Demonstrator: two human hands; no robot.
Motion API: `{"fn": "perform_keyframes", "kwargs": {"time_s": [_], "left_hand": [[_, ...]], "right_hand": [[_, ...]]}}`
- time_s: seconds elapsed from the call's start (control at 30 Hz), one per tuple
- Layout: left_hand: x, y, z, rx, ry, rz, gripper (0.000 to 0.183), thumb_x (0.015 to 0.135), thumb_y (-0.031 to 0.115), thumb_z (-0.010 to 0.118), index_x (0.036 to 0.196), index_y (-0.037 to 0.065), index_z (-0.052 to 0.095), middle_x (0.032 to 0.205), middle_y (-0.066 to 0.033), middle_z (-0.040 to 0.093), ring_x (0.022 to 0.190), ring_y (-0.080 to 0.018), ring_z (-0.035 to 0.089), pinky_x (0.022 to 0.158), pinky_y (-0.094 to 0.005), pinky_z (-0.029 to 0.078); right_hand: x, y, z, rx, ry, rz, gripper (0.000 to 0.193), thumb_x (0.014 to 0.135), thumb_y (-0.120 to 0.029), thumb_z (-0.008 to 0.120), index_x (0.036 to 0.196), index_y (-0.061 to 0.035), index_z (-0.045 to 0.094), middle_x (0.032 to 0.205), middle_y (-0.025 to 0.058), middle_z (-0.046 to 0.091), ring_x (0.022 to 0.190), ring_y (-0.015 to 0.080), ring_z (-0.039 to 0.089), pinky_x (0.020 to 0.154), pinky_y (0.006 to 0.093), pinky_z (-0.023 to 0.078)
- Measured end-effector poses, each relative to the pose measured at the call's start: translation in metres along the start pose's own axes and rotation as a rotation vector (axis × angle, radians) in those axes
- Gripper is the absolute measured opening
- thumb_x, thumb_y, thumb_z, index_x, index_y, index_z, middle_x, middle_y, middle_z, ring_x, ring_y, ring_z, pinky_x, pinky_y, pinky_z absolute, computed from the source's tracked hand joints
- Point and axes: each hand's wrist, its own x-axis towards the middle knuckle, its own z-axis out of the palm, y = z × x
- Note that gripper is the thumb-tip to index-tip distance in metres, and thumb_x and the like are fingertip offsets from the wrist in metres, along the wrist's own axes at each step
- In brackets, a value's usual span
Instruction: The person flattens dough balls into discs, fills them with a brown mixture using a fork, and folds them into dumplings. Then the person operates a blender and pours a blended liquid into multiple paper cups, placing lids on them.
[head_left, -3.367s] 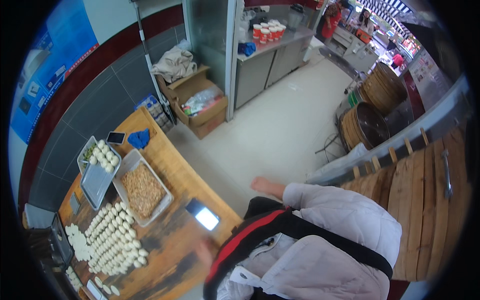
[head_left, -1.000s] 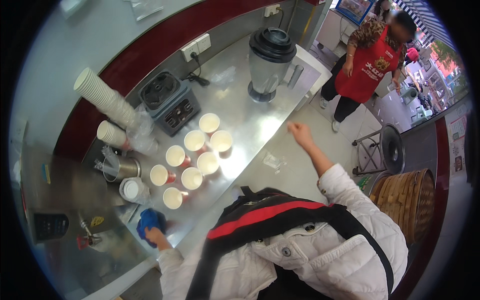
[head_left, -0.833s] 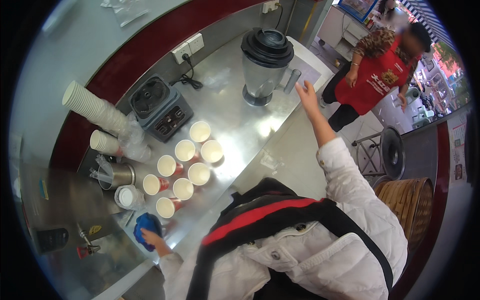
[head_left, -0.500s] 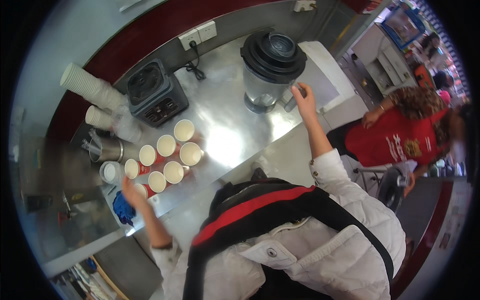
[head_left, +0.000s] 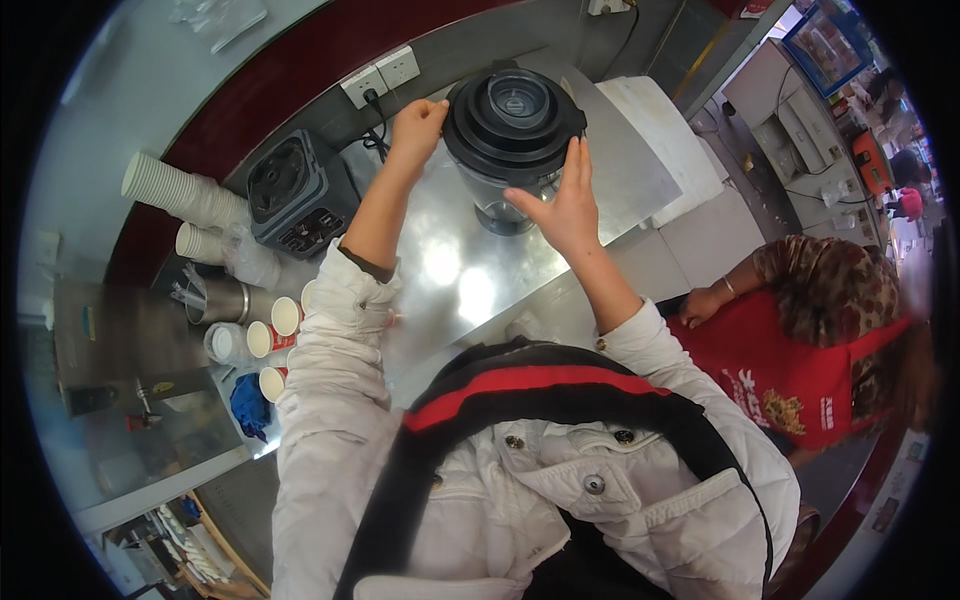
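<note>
A blender jug (head_left: 487,193) with clear walls and a wide black lid (head_left: 516,135) stands upright on the metal counter. My left hand (head_left: 416,136) is at the lid's left edge, its fingers curled closed against the rim. On the other side my right hand (head_left: 572,205) lies along the rim with its fingers stretched out and its thumb apart, in front of the jug. The jug's handle cannot be made out. Left of my left forearm sits the dark blender base (head_left: 302,192). Several paper cups (head_left: 287,316) stand on the counter, partly hidden behind my left sleeve.
Stacked paper cups (head_left: 172,186) and a metal pot (head_left: 222,300) line the left wall, with a blue cloth (head_left: 250,405) nearer. A plug sits in the wall socket (head_left: 380,78). Close on my right is a person in a red apron (head_left: 770,370).
My left hand has moved from beside the paper cups up to the lid's left edge. My right hand has left the jug's handle and now rests against the lid's right side.
</note>
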Motion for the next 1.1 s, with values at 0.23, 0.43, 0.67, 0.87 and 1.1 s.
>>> {"fn": "perform_keyframes", "kwargs": {"time_s": [0.23,0.43,0.67,0.87,1.1], "left_hand": [[-0.014,-0.008,-0.001,0.018,-0.047,-0.001,0.030,0.088,0.026,0.058,0.069,0.003,0.056,0.060,-0.0010,0.051,0.055,-0.0091,0.046,0.052,-0.0269,0.038],[-0.049,-0.019,0.009,-0.097,0.074,0.015,0.028,0.087,0.023,0.060,0.068,0.003,0.054,0.058,-0.0005,0.050,0.055,-0.0081,0.045,0.051,-0.0261,0.037],[-0.085,-0.015,0.017,-0.173,0.078,0.038,0.022,0.089,0.017,0.060,0.073,0.003,0.055,0.063,0.0047,0.048,0.058,-0.0027,0.039,0.051,-0.0204,0.031],[-0.074,-0.028,-0.006,-0.164,0.163,0.104,0.021,0.087,0.021,0.061,0.090,0.001,0.060,0.065,-0.0008,0.054,0.060,-0.0085,0.047,0.055,-0.0241,0.039],[-0.009,-0.022,0.007,-0.424,-0.012,0.001,0.035,0.090,0.027,0.056,0.111,-0.001,0.057,0.101,-0.0078,0.059,0.095,-0.0130,0.054,0.085,-0.0236,0.040]], "right_hand": [[-0.005,0.007,0.009,0.058,0.163,-0.029,0.098,0.069,-0.037,0.076,0.138,0.0074,0.023,0.133,0.0277,0.040,0.122,0.0370,0.045,0.095,0.0374,0.041],[-0.004,0.031,0.017,0.252,0.235,-0.051,0.072,0.077,-0.026,0.071,0.132,0.0068,0.038,0.124,0.0240,0.052,0.112,0.0327,0.055,0.091,0.0346,0.045],[-0.006,0.038,0.015,0.333,0.177,0.046,0.051,0.088,-0.016,0.058,0.131,0.0052,0.041,0.125,0.0210,0.053,0.113,0.0270,0.055,0.081,0.0294,0.049],[-0.017,0.054,0.026,0.616,0.224,0.191,0.042,0.089,-0.015,0.055,0.126,0.0029,0.046,0.116,0.0158,0.056,0.106,0.0235,0.056,0.086,0.0284,0.043],[-0.033,0.073,0.025,0.706,0.016,0.394,0.021,0.088,-0.018,0.058,0.096,0.0003,0.056,0.082,0.0040,0.058,0.076,0.0109,0.055,0.070,0.0237,0.042]]}}
